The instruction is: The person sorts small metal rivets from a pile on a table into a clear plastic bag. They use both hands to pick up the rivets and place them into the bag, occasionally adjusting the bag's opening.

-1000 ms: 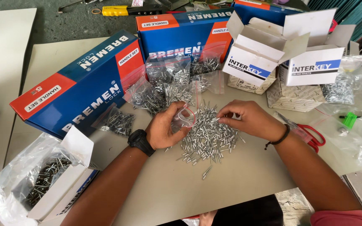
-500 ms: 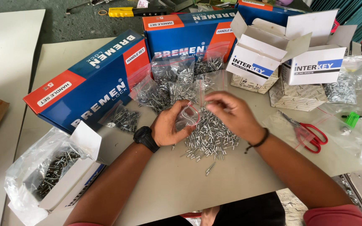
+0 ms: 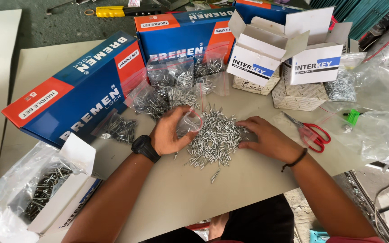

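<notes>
Head view is showing your left hand [image 3: 169, 132] pinching a small clear bag [image 3: 189, 122] at frame centre, while your right hand [image 3: 266, 137] is lying flat, fingers spread, gripping nothing, on the rivet pile [image 3: 214, 137] beside it.

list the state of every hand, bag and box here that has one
left hand: holding a small clear bag, mouth open
right hand: flat on the rivet pile
rivet pile: loose, spread on the table
white boxes: flaps open
blue boxes: closed
red scissors: lying closed
filled bags: heaped by the blue boxes
</notes>
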